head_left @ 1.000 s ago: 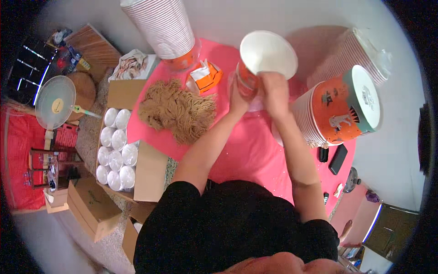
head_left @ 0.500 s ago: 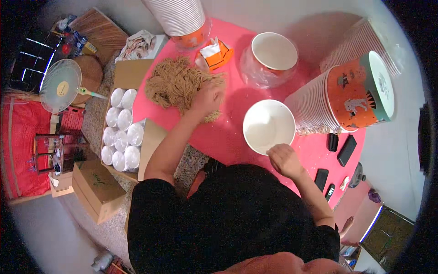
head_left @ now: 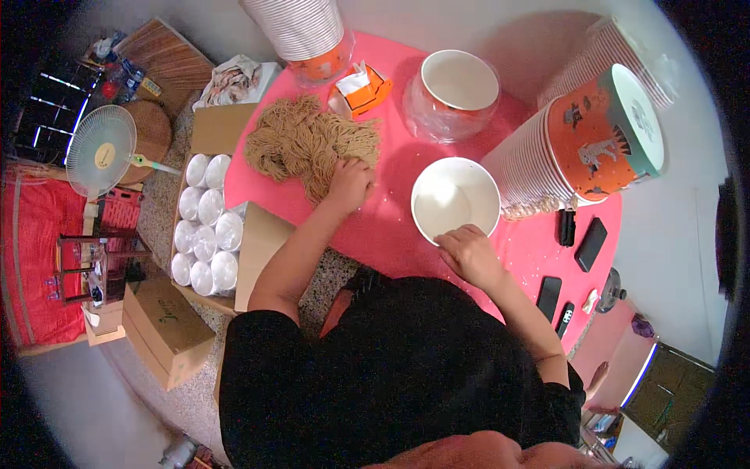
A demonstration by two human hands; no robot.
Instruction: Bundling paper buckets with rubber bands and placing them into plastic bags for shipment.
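A pile of tan, string-like strands (head_left: 301,144) lies on the pink table. My left hand (head_left: 349,185) is at its near right edge, fingers curled; whatever they hold, if anything, is hidden. In front of me stands a white paper bucket (head_left: 475,191), open side up, with its white inside showing. My right hand (head_left: 470,256) is closed on its near rim, fingertips over the inside.
Tall stacks of paper buckets stand at the right (head_left: 586,141) and far left (head_left: 301,35). Behind the white bucket sits another in clear plastic (head_left: 457,82). An orange tissue pack (head_left: 363,92), phones (head_left: 591,244) and a carton of wrapped white cups (head_left: 205,238) are around.
My left hand has drawn back toward me from the top of the strands to their near edge. The right hand still grips the bucket's rim, its fingers now reaching further over it.
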